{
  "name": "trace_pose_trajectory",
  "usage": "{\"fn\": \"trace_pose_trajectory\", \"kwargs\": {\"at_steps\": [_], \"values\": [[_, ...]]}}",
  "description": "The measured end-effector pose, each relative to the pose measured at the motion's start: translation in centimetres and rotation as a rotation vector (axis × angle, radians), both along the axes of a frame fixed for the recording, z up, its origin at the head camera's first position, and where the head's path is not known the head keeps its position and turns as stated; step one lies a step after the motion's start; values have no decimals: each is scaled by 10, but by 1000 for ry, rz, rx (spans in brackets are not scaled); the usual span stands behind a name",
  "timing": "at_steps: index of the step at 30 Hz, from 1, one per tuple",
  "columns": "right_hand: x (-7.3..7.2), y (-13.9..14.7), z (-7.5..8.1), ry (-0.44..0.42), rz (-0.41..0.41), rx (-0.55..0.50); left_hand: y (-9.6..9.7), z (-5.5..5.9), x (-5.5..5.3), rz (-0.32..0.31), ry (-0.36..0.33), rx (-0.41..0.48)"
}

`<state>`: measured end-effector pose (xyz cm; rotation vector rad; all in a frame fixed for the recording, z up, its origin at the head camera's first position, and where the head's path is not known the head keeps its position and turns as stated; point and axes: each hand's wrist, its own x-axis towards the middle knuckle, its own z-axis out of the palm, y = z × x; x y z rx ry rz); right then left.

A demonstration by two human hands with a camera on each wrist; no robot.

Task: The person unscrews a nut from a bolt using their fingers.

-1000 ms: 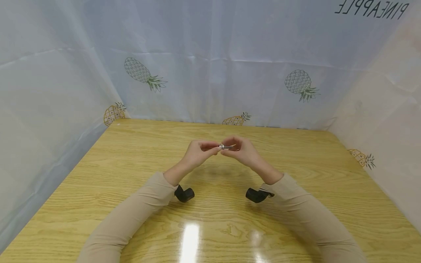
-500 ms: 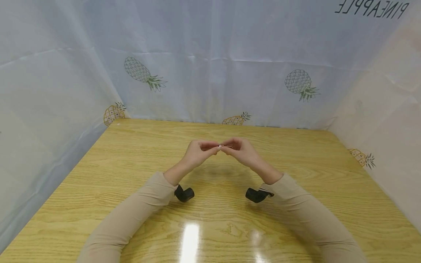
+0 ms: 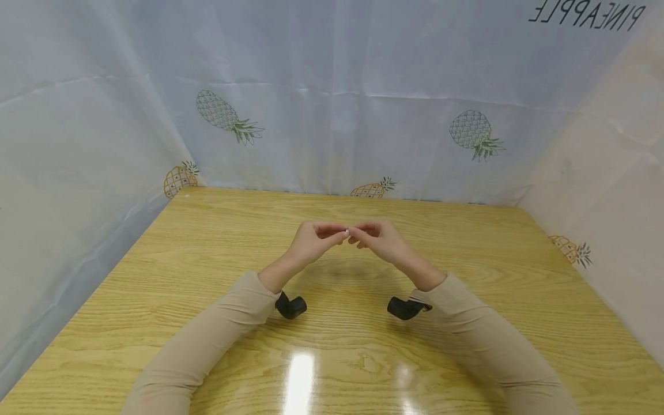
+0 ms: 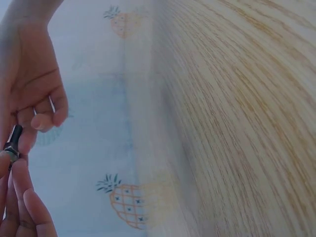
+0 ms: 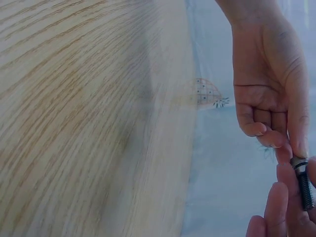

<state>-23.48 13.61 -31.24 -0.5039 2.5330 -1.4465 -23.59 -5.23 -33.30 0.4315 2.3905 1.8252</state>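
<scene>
A small metal bolt (image 5: 306, 193) is held up between the fingertips of both hands, above the table. My left hand (image 3: 309, 240) pinches it at its head end with thumb and forefinger. In the right wrist view its dark threaded shank points towards my right hand. My right hand (image 3: 385, 238) meets the left fingertips, with thumb and forefinger pinching at the nut (image 4: 12, 151) close to the bolt's head. The other right fingers are loosely bent. From the head view the bolt is almost wholly hidden by fingertips.
The hands are over a wood-grain table (image 3: 207, 276). A pale curtain (image 3: 332, 138) printed with pineapples stands behind it and along both sides. Black camera mounts (image 3: 291, 308) sit at both wrists, below the beige sleeves (image 3: 223, 323).
The bolt's shank and nut showed between the hands a second ago. My right fingertips have since shifted left onto the nut, covering it, and the right thumb has moved up. My left hand stays put.
</scene>
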Motion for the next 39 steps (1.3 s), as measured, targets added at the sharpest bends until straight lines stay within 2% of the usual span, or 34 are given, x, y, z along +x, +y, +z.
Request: {"fn": "trace_pose_trajectory", "kwargs": {"at_steps": [7,11,19,23,30,33,39], "values": [[0,0,-2,84,-13,16,0,-2,0,-1,16,30],[0,0,-1,56,-20,-3,1,-2,0,-5,26,34],[-2,0,-2,-35,24,-15,0,-2,0,-8,7,20],[-1,0,-1,-28,-3,5,0,-2,0,-8,10,21],[-1,-1,-1,57,-16,21,0,-3,0,-7,6,55],[-1,-1,-1,53,-15,4,0,-4,-1,-19,16,67],[-2,1,-1,20,20,5,0,-4,-1,-14,16,32]]}}
